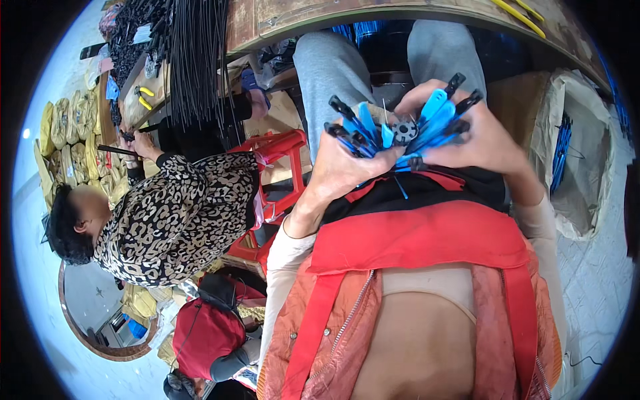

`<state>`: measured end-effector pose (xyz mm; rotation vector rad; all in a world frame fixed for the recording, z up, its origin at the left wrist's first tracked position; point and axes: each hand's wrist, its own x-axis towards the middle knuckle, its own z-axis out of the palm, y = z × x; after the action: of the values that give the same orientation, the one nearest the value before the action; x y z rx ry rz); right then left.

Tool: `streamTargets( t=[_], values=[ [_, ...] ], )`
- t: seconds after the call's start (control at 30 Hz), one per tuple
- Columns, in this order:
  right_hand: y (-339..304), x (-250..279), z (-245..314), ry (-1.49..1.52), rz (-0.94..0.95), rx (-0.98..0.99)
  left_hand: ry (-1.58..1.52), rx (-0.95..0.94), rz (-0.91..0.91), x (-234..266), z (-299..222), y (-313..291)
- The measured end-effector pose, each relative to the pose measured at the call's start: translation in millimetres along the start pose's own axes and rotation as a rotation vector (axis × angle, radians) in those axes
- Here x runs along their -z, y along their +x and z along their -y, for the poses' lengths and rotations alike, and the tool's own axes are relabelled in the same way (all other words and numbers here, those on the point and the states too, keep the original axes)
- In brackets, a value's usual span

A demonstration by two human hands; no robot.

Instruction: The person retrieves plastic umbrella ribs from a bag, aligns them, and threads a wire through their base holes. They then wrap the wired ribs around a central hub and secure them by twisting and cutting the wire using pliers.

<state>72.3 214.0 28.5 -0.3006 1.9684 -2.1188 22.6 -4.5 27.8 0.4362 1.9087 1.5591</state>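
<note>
Between my two hands, above my lap, is an umbrella frame (405,131) with a round, notched dark hub in its middle. Blue folded ribs with black ends fan out around the hub. My left hand (335,168) wraps the ribs on the left, its thumb reaching toward the hub. From the other side my right hand (492,137) closes around the right-hand ribs. A thin, pale wire-like piece stands up beside the hub. Some fingers of both hands are hidden behind the ribs.
A worn wooden bench (280,15) spans the far side, with yellow-handled pliers (523,19) on it. Black rods (200,60) hang at its left. A co-worker in a patterned jacket (180,210) sits left near a red stool (290,167). To my right, a lined bin (587,193) holds blue rods.
</note>
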Motion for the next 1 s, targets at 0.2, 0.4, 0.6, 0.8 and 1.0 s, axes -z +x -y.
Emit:
streamTargets(
  t=[0.2,0.4,0.6,0.8,1.0],
  values=[
    [-14,-25,-25,0.05,-0.189,0.299,0.141,-0.083,0.312,26,-1,0],
    [-28,-25,-23,0.096,-0.169,0.297,-0.278,-0.002,0.731,62,15,41],
    [-35,-16,-22,0.073,-0.165,0.322,-0.177,0.04,0.831,22,-1,64],
    [-36,-6,-27,0.014,-0.092,0.443,-0.329,0.026,0.712,7,3,49],
    [-35,-5,-28,0.075,-0.089,0.347,-0.344,-0.108,0.507,2,20,35]
  ],
)
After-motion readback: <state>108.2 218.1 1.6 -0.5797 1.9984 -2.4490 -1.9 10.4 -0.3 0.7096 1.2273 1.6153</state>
